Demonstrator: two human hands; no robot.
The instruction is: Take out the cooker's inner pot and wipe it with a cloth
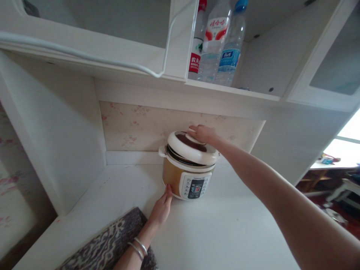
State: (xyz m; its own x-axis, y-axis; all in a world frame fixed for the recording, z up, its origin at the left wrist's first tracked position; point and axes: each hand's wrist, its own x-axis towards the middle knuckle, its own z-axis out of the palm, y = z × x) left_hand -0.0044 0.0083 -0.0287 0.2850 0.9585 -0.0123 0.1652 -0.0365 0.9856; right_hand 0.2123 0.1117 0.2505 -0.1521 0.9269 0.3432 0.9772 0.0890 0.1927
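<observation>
An electric pressure cooker (pixel 172 170) with a gold body and a front button panel stands on the white counter. Its white and brown lid (pixel 180 148) sits tilted on top, higher at the left, where a dark gap shows above the rim. My right hand (pixel 201 133) is closed on the lid's top handle (pixel 194 139), which the fingers partly cover. Low on the cooker's left side, my left hand (pixel 163 206) rests with straight fingers against the body; the fingers are not wrapped round anything. Two silver bangles (pixel 137 248) circle the left wrist.
A patterned dark cloth (pixel 109 240) lies on the counter (pixel 225 232) under my left forearm. Overhead, a cabinet shelf (pixel 233 91) holds several plastic bottles (pixel 215 48). A white cable (pixel 92 57) hangs along the cabinet's front. Side panels (pixel 56 131) close in the counter.
</observation>
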